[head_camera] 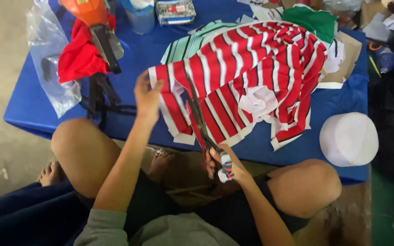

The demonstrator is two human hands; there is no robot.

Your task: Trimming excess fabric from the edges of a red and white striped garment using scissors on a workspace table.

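A red, white and black striped cloth (256, 68) lies spread over the blue table (28, 105). My left hand (147, 95) pinches its near left edge and lifts it. My right hand (222, 164) grips the handles of a pair of scissors (201, 123), whose blades run up into the cloth near the lifted edge. A crumpled white piece (258, 101) rests on the stripes.
A red cloth (80, 57) under an orange tool (92, 18) lies at the far left beside a clear plastic bag (51, 59). Green striped fabric (185, 45), a green piece (315, 20), a white cap (348, 139) and black cords (103, 98) surround the work. My bare knees frame the table's near edge.
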